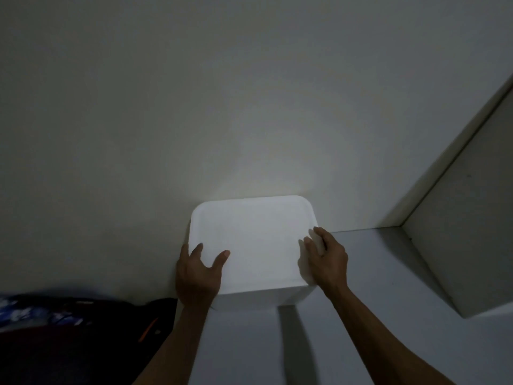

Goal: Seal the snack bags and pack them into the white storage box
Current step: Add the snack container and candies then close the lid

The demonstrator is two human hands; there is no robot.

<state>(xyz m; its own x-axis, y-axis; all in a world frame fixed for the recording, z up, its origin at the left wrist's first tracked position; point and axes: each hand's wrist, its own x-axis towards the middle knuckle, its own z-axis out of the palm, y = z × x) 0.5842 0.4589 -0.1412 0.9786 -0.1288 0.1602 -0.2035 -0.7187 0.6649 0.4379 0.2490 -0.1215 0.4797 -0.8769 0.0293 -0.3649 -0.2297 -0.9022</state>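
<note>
The white storage box stands on a pale surface against the wall, its lid on, brightly lit. My left hand clasps the box's near left corner, thumb lying on the lid and fingers wrapped down the left side. My right hand holds the right edge of the lid, with fingers curled over the rim. No snack bags are visible.
A plain wall rises directly behind the box. A pale cabinet panel juts out at the right. Dark cloth with a blue pattern and an orange strap lies at the lower left. The pale surface extends right of the box.
</note>
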